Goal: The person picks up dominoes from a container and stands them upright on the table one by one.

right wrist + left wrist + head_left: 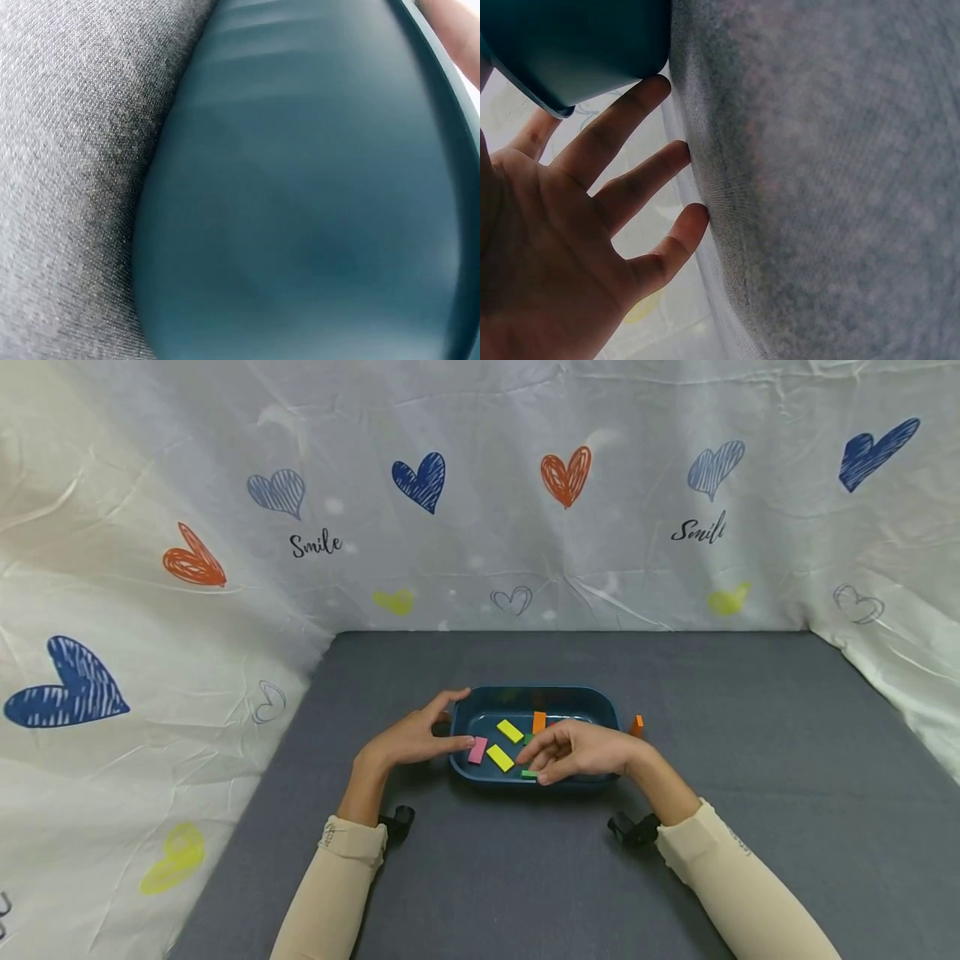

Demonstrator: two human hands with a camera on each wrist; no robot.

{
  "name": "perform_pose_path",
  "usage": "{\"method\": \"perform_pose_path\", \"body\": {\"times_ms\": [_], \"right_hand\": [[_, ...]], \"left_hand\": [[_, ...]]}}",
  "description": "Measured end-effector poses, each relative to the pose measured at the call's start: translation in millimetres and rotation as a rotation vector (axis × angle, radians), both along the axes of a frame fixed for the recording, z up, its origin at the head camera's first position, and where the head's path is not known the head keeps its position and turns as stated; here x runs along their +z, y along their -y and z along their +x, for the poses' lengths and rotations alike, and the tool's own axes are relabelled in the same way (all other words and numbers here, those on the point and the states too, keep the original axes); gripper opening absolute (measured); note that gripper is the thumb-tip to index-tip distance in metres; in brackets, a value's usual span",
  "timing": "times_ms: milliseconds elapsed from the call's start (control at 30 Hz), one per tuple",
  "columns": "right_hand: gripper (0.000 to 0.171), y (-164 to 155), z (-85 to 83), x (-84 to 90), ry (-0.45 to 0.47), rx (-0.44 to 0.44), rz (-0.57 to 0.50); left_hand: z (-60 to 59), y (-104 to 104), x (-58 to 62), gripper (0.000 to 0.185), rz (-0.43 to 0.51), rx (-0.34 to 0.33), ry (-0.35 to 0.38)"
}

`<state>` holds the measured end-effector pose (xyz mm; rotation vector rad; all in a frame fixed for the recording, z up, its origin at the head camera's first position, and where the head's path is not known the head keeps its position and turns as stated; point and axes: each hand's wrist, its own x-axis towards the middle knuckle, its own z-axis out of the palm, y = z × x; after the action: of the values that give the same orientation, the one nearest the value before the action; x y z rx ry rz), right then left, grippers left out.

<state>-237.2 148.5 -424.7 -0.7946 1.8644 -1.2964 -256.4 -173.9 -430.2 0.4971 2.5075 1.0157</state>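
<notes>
A dark teal tub (555, 782) holds small rectangular blocks. My left hand (408, 739) is at its left end, thumb over the near rim and index finger by the far rim. In the left wrist view, the fingers of that hand (577, 202) are spread, one touching the tub's outside (592, 45). My right hand (581, 750) reaches over the tub, fingers loosely bent, thumb tip beside a green block (528, 774). No block shows clearly pinched. Two yellow blocks (500, 758), a pink block (477, 750) near my left thumb and an orange block (539, 722) lie inside.
An orange block (637, 727) stands outside the tub on the right, partly behind my right wrist. The tub rests on a grey cloth-covered table (510, 877). A white curtain (480, 543) printed with hearts hangs behind and at the sides.
</notes>
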Motion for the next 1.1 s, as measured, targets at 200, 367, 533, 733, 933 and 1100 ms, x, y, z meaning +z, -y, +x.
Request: {"method": "perform_pose_path", "body": {"times_ms": [200,367,533,733,933,1100], "right_hand": [[0.04,-15,2.3,6.6,-0.077,-0.049,-0.074],[0.038,-40,6.0,16.3,-0.121,-0.172,-0.125],[0.034,-73,8.9,19.6,-0.196,-0.33,-0.223],[0.032,-114,13.0,9.9,-0.266,-0.523,-0.267],[0.032,-145,16.5,-5.2,-0.289,-0.663,-0.193],[0.04,-159,12.5,-16.6,-0.286,-0.652,-0.086]], "left_hand": [[-1.7,0,-0.9,0.086,-0.011,0.005,-0.002],[-2.6,1,-2.5,0.086,-0.003,-0.002,0.002],[-2.9,2,-4.5,0.086,0.003,-0.006,0.004],[-1.9,2,-4.9,0.085,0.008,-0.006,0.005],[-1.5,0,-4.9,0.086,0.008,-0.005,0.005],[-1.3,0,-4.5,0.086,0.007,0.001,0.007]]}}
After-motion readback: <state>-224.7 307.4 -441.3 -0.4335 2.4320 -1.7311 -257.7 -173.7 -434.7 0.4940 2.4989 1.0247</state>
